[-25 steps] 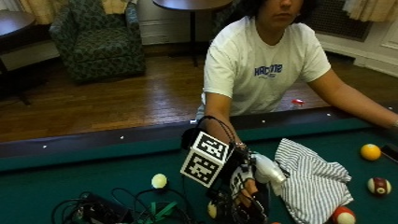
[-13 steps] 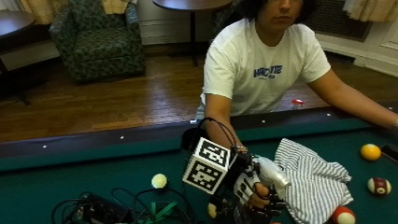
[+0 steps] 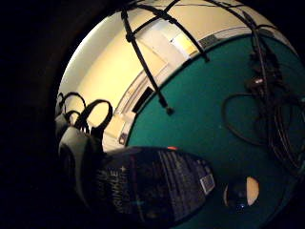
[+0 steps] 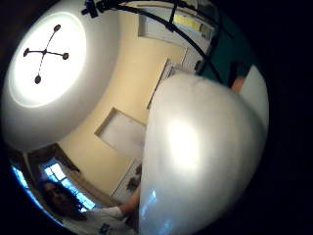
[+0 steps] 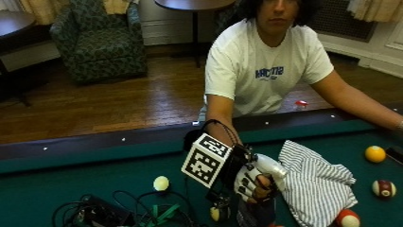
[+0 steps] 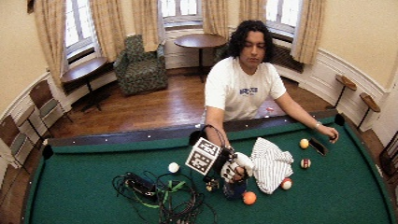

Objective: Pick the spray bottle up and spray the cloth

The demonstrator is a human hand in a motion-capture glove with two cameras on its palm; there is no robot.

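Note:
In the outside view my gloved right hand (image 5: 250,182) grips the neck of the spray bottle (image 5: 256,215), just below its white spray head (image 5: 272,165). The bottle has a dark blue body and stands upright on or just above the green felt. Its head points toward the striped white cloth (image 5: 315,185), which lies crumpled right beside it. The wide outside view shows the hand (image 6: 231,169), bottle (image 6: 235,189) and cloth (image 6: 271,163) at the table's middle. The bottle's dark label (image 3: 157,186) and the white head (image 4: 200,156) fill the palm views.
Billiard balls lie around: yellow (image 5: 375,153), maroon-striped (image 5: 383,188), red (image 5: 347,218), a pale one (image 5: 161,183) and one by the bottle (image 5: 217,213). An orange ball (image 6: 249,198) sits in front of the bottle. Tangled cables (image 6: 161,193) lie left of it. The person's bare hand (image 6: 330,133) rests at the right rail.
My gloved hand has shifted a little toward the cloth and the near edge, with the bottle in its fingers. The cloth and balls have not moved.

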